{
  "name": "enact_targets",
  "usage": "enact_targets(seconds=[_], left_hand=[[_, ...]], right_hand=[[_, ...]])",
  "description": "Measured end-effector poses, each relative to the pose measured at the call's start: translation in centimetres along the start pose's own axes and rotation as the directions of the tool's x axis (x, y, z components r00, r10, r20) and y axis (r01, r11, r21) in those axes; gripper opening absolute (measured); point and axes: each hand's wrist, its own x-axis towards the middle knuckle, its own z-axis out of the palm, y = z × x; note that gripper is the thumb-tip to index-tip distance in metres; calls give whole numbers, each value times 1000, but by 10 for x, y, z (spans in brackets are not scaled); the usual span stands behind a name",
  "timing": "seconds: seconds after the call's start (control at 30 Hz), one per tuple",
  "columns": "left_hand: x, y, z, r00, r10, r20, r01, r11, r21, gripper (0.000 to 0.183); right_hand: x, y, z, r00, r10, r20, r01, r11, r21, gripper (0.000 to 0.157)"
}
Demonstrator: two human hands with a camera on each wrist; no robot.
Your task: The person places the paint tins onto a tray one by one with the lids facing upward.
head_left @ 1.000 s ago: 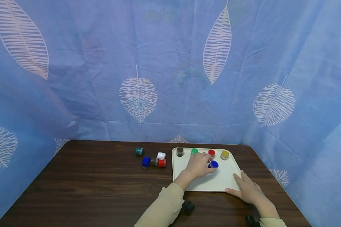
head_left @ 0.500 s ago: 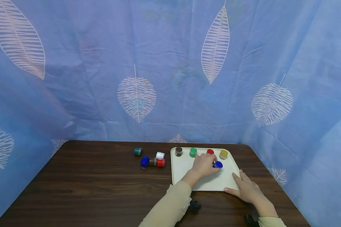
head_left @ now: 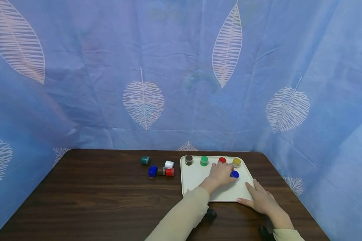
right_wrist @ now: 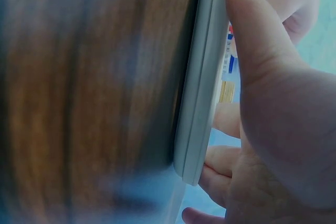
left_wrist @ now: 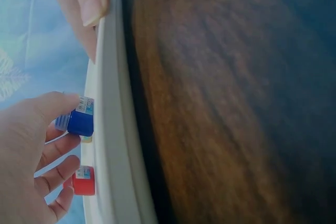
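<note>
Seen from the head, a person's left arm (head_left: 206,186), in a pale sleeve (head_left: 182,214), reaches forward and rightward from the lower edge. The left grip (head_left: 221,175) is palm down, pinching between thumb (left_wrist: 58,102) and bent fingers (left_wrist: 54,178), the lower ones curved and spaced apart. The right forearm (head_left: 280,217), with a pale cuff (head_left: 288,235), slants in from the lower right. The right grip (head_left: 260,199) points forward, fingers extended, its thumb stretched out leftward.

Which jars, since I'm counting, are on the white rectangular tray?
Four round ones: a brown jar, green jar, red jar and yellow jar. The left hand holds a round blue jar, contact with the tray unclear. That hand hides part of the red jar and tray.
</note>
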Motion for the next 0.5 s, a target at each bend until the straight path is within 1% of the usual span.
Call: enact_targets(seconds=[0.1, 0.3, 0.5], left_hand=[[2, 3, 3, 1000, -2, 4, 2, 1000, 6, 40], [7, 6, 8, 999, -38, -24, 38, 999, 8, 46], [10, 13, 8, 998, -57, -34, 58, 998, 32, 48]], right_hand=[[-1, 1, 1, 1000, 3, 1, -3, 1000, 2, 96], [1, 2, 3, 1000, -2, -2, 2, 1000, 2, 97], [1, 3, 3, 1000, -2, -9, 1, 1000, -6, 96]])
